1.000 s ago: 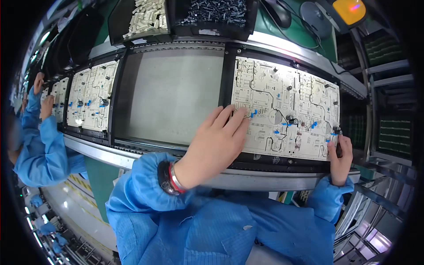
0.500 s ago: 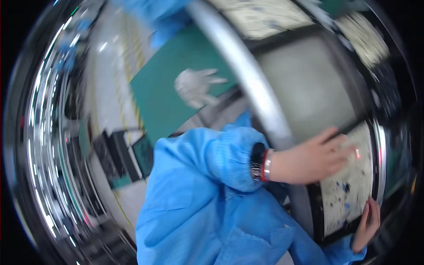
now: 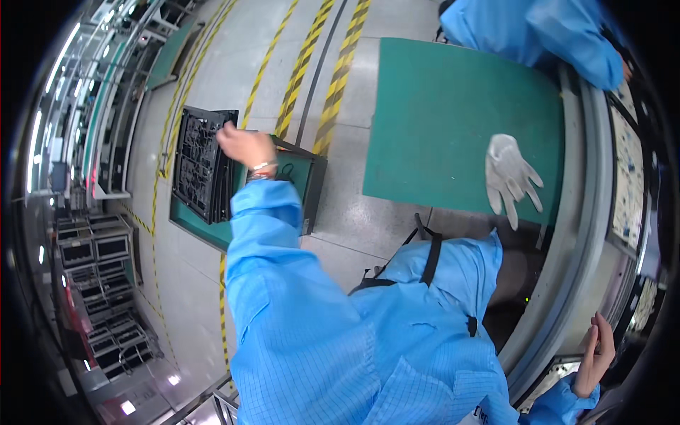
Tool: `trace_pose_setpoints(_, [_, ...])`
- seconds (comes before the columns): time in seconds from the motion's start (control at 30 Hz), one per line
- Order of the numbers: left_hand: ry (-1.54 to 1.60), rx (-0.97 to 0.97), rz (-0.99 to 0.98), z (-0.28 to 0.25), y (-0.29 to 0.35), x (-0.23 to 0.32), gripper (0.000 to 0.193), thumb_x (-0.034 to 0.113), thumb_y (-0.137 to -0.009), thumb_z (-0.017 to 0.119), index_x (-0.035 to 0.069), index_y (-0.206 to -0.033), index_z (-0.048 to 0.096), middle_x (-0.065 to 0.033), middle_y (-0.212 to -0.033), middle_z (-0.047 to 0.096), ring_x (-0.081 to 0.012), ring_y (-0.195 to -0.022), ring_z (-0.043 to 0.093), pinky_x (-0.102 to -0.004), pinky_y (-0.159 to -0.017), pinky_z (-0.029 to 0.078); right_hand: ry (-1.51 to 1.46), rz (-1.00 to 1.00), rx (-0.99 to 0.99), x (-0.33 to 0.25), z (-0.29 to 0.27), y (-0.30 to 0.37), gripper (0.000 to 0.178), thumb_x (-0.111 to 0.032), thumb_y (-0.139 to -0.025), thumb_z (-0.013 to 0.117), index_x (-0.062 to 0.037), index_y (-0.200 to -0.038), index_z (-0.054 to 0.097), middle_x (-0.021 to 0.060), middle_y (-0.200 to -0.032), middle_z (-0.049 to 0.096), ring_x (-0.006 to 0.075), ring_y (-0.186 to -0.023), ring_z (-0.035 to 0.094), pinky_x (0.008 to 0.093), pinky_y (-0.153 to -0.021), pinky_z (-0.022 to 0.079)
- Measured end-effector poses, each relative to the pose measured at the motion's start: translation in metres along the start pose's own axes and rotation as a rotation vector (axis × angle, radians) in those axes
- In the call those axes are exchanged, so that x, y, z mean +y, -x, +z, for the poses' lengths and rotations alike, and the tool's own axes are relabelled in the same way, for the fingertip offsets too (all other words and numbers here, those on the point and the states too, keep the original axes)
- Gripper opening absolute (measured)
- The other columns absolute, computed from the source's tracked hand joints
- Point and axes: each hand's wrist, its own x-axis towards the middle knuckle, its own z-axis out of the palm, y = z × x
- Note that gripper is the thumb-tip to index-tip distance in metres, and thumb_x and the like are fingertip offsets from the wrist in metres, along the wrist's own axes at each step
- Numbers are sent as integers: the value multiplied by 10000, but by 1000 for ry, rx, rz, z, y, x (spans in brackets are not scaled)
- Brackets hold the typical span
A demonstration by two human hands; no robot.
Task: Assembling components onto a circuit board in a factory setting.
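My left hand (image 3: pixel 248 146), with bands round its wrist, is at the right edge of a stack of black openwork trays (image 3: pixel 198 163). Its fingers are bent and partly hidden, so whether they grip a tray does not show. The trays lean together in a dark, green-lined bin (image 3: pixel 301 170). At the lower right, my right hand (image 3: pixel 597 353) is open, fingers raised and apart, beside the line's edge near a framed panel (image 3: pixel 556 372) with pale contents. A white glove (image 3: pixel 504 170) lies on the green tabletop (image 3: pixel 453 113), its fingers at the near edge.
A metal rail (image 3: pixel 577 244) runs along the line on my right. Another framed pale panel (image 3: pixel 626 180) sits farther up it. A co-worker's blue sleeve (image 3: pixel 577 42) is at the far right. Yellow-black tape (image 3: pixel 336 92) marks the floor. Racks (image 3: pixel 99 269) stand at the left.
My view has swung left. My left hand has left the pale panel on the line and come to the black trays. The right hand stays near the line with its fingers up.
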Motion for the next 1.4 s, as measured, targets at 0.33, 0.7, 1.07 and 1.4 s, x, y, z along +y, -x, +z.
trace_pose_setpoints(0.33, [-709,-65,261,92,-17,-189,525,129,-629,651,21,-1088,418,-110,-1005,464,-261,-907,483,-374,-809,400,-102,-244,-32,-85,59,-91,306,-153,-960,465,14,-1200,556,100,-1080,603,146,-964,545,276,-843,421])
trace_pose_setpoints(0.7, [-95,-147,65,-82,-83,-65,618,190,-538,731,-21,-1076,512,-214,-1009,578,-381,-948,558,-421,-831,463,-214,-310,133,23,8,-55,280,-152,-952,473,31,-1134,582,97,-983,619,141,-878,545,272,-790,429])
trace_pose_setpoints(1.07, [610,-161,661,-185,1,203,645,84,-578,706,0,-1180,490,-195,-1016,572,-364,-938,555,-393,-830,463,-313,-232,262,88,-18,36,241,-97,-935,472,41,-1091,594,109,-919,630,157,-834,575,267,-771,456])
trace_pose_setpoints(1.4, [592,-347,1200,-174,167,324,757,81,-565,678,-7,-1273,424,-146,-1059,479,-330,-995,463,-401,-878,399,-259,72,505,153,-28,151,243,-74,-931,458,54,-1090,589,118,-932,629,163,-854,583,277,-784,461])
